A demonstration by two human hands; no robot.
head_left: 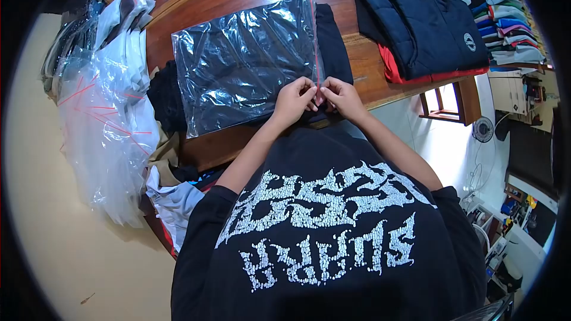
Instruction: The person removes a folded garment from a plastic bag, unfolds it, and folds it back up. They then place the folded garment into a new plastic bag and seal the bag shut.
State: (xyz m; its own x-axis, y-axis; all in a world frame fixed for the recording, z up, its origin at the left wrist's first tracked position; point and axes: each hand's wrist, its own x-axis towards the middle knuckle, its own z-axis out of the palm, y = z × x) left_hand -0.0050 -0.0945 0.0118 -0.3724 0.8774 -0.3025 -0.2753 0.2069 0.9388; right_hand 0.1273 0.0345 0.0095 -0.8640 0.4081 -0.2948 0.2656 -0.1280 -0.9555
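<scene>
Bag (244,59) at upper centre of the frame, clear plastic. Lies flat on the bench (370,80), with black cloth (256,83) inside. Is pinched at the lower end of its red strip (314,30) by left hand (295,100) and right hand (343,98). At left of the frame, loose clear bags (107,148); at upper right, folded dark jacket (437,30).
</scene>
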